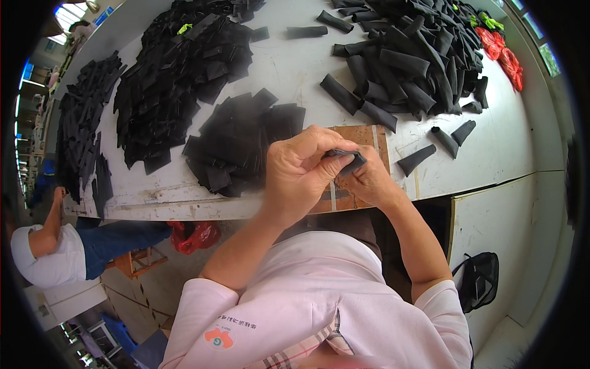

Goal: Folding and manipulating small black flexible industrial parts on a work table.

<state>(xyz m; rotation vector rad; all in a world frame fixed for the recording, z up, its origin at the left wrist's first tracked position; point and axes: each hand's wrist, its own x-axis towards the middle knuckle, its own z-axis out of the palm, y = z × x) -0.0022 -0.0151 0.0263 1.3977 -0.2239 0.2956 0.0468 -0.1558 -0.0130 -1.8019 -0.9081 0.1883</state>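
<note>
Above the table's front edge, my left hand (pixel 301 169) pinches a piece of black fabric (pixel 354 163) between thumb and fingers. My right hand (pixel 372 181) closes round the other end of the same piece, and its fingers partly hide it. The piece looks folded or rolled into a short tube. Under both hands lies a brown board (pixel 380 140) with pale strips. Left of my left hand is a small heap of flat black fabric pieces (pixel 230 138). Several black fabric tubes (pixel 416 160) lie loose to the right of my right hand.
A big pile of black tubes (pixel 405 67) fills the far right, beside red plastic bags (pixel 501 55). Flat black pieces (pixel 178 74) are heaped far left on the white table (pixel 295 67). A co-worker (pixel 52 249) sits at the left; a black bag (pixel 479 280) hangs low right.
</note>
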